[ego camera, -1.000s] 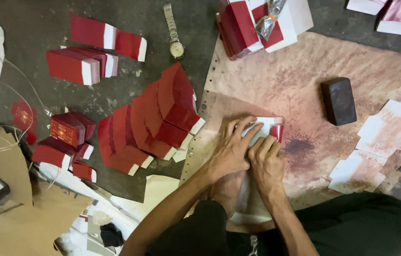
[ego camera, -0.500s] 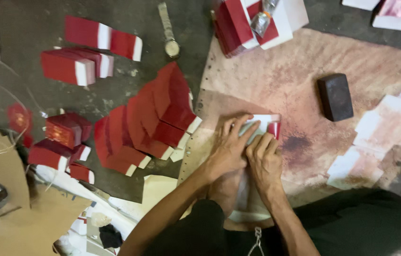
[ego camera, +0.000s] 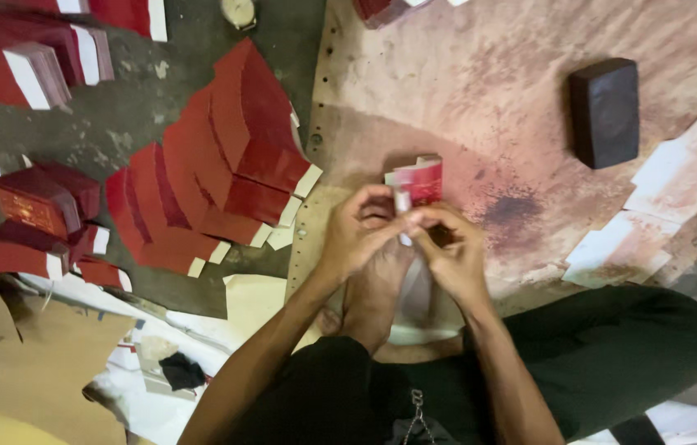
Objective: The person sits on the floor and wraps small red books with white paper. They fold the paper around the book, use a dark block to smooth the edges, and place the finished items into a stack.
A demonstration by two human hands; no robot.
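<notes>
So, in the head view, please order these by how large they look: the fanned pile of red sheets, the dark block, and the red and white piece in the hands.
1. Fanned pile of red sheets, clearly largest.
2. Dark block.
3. Red and white piece, smallest, though the left hand and right hand hide part of it, so this is unsure.

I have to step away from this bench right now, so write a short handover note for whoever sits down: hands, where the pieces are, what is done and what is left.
Left hand and right hand: both pinch one small red and white folded piece, lifted just above the stained board.
Finished so far, by the look of it: a fanned row of red folded pieces on the floor to the left, plus red stacks further left.
Dark block sits on the board to the right; loose white sheets lie beyond it.
Left: the piece in hand seems unfinished.
</notes>
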